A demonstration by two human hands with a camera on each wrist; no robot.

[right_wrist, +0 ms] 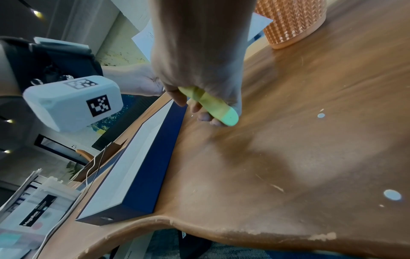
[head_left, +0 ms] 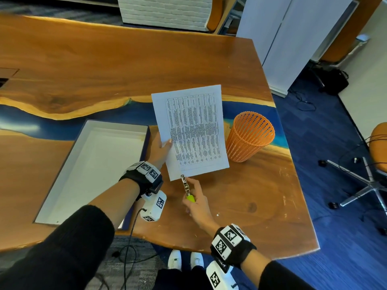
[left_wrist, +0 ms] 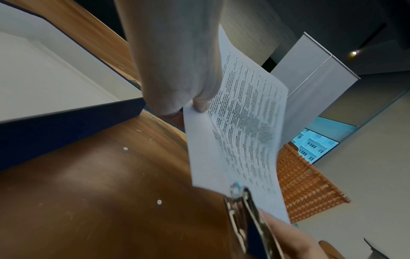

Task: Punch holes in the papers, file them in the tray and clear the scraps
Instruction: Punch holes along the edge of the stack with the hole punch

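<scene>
Black sleeves (head_left: 62, 248), black wristbands (head_left: 234, 248) bearing checkered markers.

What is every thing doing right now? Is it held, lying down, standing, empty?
paper: held up off the table, pinched at its edge by the left hand
hole punch: gripped by the right hand, its head at the paper's bottom edge
tray: lying flat, nothing in it
orange basket: standing upright
paper dots: lying loose on the table

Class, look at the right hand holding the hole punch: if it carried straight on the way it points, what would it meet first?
Most likely the near edge of the paper: the right hand aims the hole punch there, its tip already at that edge.
</scene>
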